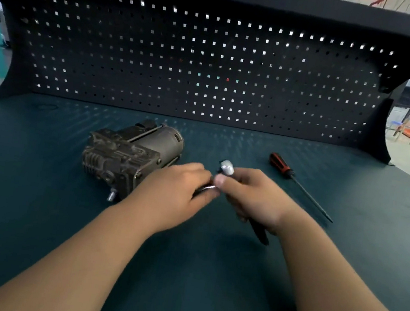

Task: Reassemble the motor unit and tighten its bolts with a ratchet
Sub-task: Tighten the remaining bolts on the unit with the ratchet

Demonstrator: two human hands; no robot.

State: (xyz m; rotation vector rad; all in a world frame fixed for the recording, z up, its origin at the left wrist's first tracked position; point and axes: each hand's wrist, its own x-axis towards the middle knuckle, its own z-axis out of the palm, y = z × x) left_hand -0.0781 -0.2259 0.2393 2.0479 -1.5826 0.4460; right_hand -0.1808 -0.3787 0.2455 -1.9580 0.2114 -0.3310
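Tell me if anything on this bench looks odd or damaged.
Nothing looks spilled or broken. The motor unit is grimy and worn, with one shiny stud jutting from its near corner. The screwdriver lies flat, apart, on the right.

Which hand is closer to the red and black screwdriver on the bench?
The right. The right hand sits just left of the screwdriver, apart from it; the left hand is farther left, beside the motor unit.

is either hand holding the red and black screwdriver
No, the screwdriver lies untouched on the bench, clear of the left hand and of the right hand, which grips the ratchet.
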